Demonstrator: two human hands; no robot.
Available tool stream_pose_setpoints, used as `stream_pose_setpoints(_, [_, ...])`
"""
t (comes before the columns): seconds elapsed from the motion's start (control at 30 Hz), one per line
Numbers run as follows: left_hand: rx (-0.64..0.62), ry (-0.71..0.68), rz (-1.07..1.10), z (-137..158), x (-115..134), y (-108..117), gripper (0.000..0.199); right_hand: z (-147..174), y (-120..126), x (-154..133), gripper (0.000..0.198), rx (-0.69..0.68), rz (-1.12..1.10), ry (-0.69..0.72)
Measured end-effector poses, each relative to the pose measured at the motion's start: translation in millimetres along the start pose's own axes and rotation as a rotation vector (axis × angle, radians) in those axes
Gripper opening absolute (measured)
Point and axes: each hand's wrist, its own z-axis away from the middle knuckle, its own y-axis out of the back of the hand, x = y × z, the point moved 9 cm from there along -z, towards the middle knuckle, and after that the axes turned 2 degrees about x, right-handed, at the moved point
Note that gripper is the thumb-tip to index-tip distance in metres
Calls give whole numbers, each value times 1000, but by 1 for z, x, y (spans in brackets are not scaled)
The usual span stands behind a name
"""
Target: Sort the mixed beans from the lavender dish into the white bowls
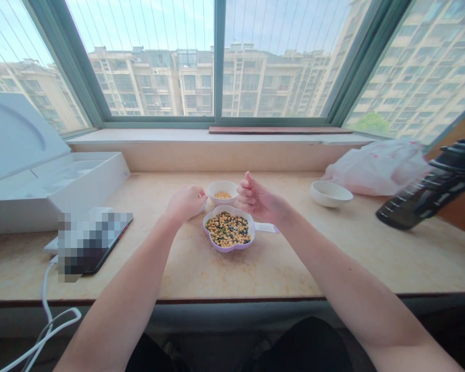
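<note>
A lilac scalloped dish (228,250) with a short handle holds mixed yellow, green and black beans (229,228). Just behind it stands a small white bowl (222,186) with yellow beans (222,195) at its bottom. To the left of the dish, my left hand (188,201) has its fingers drawn together over a white rim that it mostly hides. My right hand (258,199) is raised beside the white bowl, fingers curled in and thumb pointing up. Whatever either hand may hold is too small or hidden to make out.
Another white bowl (331,194) stands at the right, near a plastic bag (375,165) and a dark bottle (422,188). An open white box (89,181) occupies the left side. A phone (112,240) and a white cable (46,294) lie in front of it.
</note>
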Motion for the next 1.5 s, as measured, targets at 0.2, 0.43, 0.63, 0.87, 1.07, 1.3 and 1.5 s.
stream_pose_setpoints(0.2, [3, -76, 40, -1, 6, -2, 31, -2, 2, 1, 51, -7, 83, 13])
stream_pose_setpoints(0.43, [-114, -233, 110, 6, 28, -10, 30, -12, 28, -10, 49, 264, 799, 288])
stream_pose_setpoints(0.63, [-130, -297, 144, 8, 36, -15, 28, -16, 17, -26, 22, 401, 1396, 452])
stream_pose_setpoints(0.87, [-121, -360, 52, 12, 44, -14, 31, -32, 20, -24, 19, 408, 1676, 436])
stream_pose_setpoints(1.07, [-188, -435, 8, 21, 62, -26, 25, -30, 28, -22, 25, 414, 1681, 376])
stream_pose_setpoints(1.3, [-295, -498, -39, 34, 80, -41, 20, -12, 33, -30, 22, 440, 1628, 403])
stream_pose_setpoints(1.5, [-283, -573, -37, 37, 89, -42, 17, 0, 31, -31, 22, 415, 1601, 437])
